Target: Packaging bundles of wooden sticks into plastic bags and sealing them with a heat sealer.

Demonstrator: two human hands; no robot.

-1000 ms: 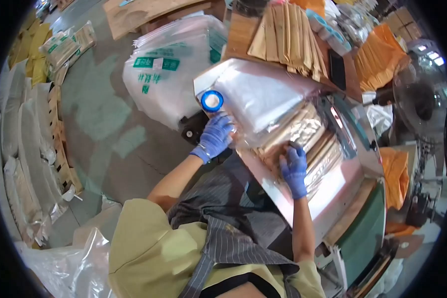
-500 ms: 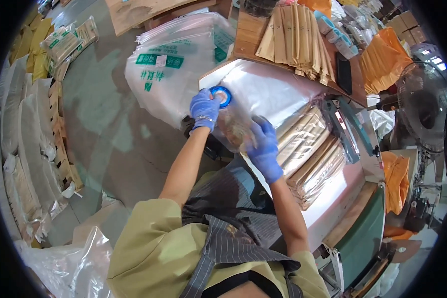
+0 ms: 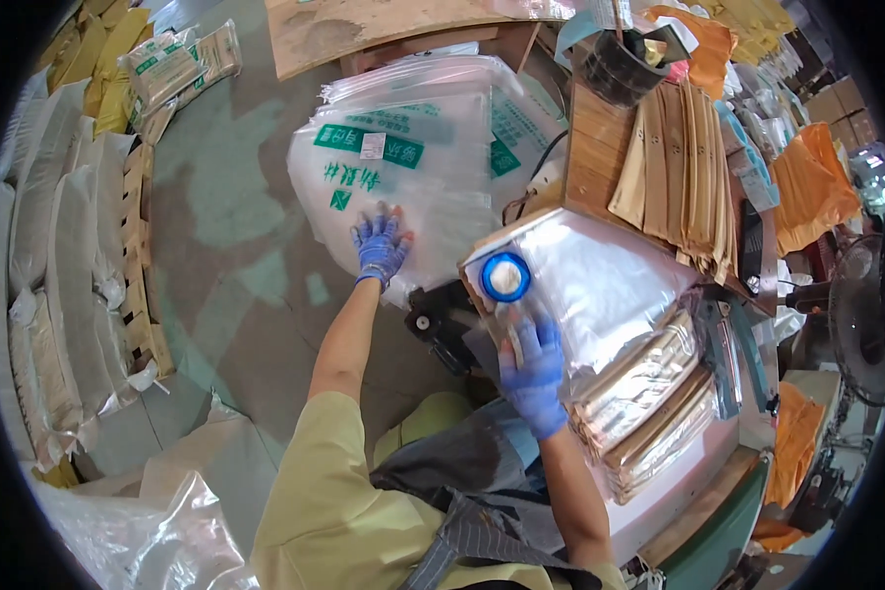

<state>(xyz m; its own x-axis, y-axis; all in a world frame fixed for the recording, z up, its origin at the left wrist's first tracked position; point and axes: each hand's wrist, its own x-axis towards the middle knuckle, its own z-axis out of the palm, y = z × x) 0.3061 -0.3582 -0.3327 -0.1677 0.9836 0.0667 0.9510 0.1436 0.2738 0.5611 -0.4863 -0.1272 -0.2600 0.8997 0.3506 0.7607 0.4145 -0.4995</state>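
the left hand (image 3: 381,246) lies spread flat, steadying the clear bag stack (image 3: 413,167); the right hand (image 3: 533,366) presses open-fingered on the silver pouch (image 3: 600,285) at the table's (image 3: 659,492) left edge.

clear green-printed bags (image 3: 403,167), silver pouch (image 3: 600,285)

Blue gloves on both hands; clear plastic bags (image 3: 403,167) w/ green print; silver foil bag (image 3: 600,285) w/ blue cap (image 3: 505,277); kraft-brown pouches (image 3: 674,177).
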